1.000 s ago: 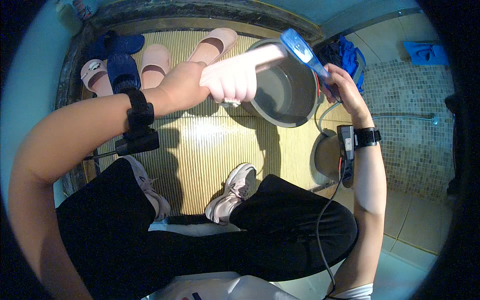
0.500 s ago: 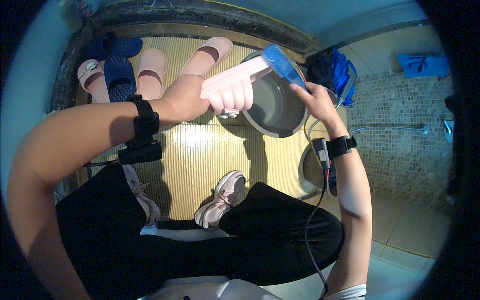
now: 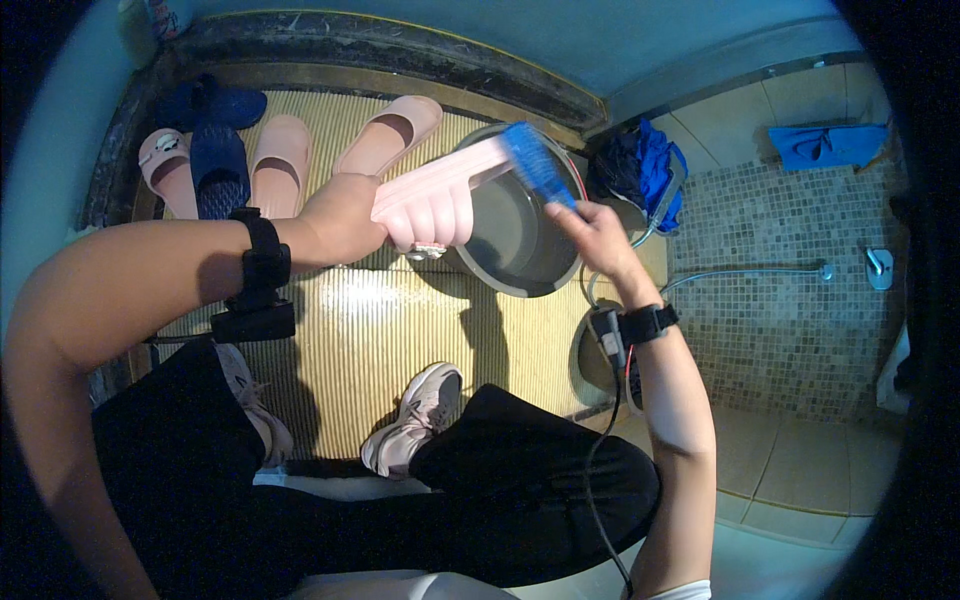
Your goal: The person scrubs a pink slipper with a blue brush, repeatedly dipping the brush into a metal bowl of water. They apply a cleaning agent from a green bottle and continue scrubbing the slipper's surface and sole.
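Slipper [image 3: 430, 205], pink and turned on edge, is held up in mid-view over the near-left side of the grey bucket [image 3: 535, 291]. The left hand [image 3: 345, 220] is closed around its left end; the right hand [image 3: 600, 245] grips the near end of a blue brush [image 3: 537, 165], thumb along it. The brush's far end meets the slipper's right end, though how firmly it presses cannot be told.

Brushing looks to be under way rather than finished, since slipper and brush are both in hand and together. How much is already clean does not show, nor whether the two pink slippers at mid-left [image 3: 280, 165] and far centre [image 3: 390, 135], the pink one at far left [image 3: 168, 172] or the navy pair [image 3: 220, 170] have been brushed.

Ribbed yellow flooring [image 3: 400, 300] lies beneath, lit brightly near the middle, with the person's shoes [image 3: 413, 420] at its near side. A pale blue wall [image 3: 720, 50] closes the far side. On the right, mosaic tiles [image 3: 760, 310] carry a thin hose [image 3: 745, 272]; a blue cloth bundle [image 3: 660, 175] sits just right of the bucket.
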Available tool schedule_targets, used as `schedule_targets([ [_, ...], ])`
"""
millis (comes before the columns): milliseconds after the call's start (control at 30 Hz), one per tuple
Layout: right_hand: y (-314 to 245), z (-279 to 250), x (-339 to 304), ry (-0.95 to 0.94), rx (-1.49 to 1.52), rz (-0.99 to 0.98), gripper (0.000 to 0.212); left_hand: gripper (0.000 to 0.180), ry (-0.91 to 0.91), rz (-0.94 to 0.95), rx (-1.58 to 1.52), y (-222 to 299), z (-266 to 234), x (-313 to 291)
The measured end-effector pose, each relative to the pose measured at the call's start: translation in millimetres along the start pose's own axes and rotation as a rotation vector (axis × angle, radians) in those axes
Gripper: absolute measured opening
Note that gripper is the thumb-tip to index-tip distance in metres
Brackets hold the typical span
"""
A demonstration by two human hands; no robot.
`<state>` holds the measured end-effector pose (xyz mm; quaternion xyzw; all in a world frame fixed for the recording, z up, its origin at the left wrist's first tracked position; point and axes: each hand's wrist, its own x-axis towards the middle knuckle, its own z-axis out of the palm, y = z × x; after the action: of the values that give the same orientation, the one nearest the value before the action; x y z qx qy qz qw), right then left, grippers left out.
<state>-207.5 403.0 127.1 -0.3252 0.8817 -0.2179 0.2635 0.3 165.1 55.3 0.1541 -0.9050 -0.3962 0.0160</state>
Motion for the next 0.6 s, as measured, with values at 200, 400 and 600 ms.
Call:
schedule_targets([
  [200, -2, 4, 2, -0.116, -0.021, -0.114, 0.042, 0.027, -0.024, -0.018, -0.056, 6, -6, -3],
  [400, -4, 5, 10, -0.062, -0.125, -0.009, 0.049, 0.024, 0.048, 0.044, -0.042, -1, 0, 3],
  [600, 4, 4, 9, 0.014, 0.054, -0.067, 0.046, 0.023, 0.04, 0.086, 0.016, -6, -1, 6],
])
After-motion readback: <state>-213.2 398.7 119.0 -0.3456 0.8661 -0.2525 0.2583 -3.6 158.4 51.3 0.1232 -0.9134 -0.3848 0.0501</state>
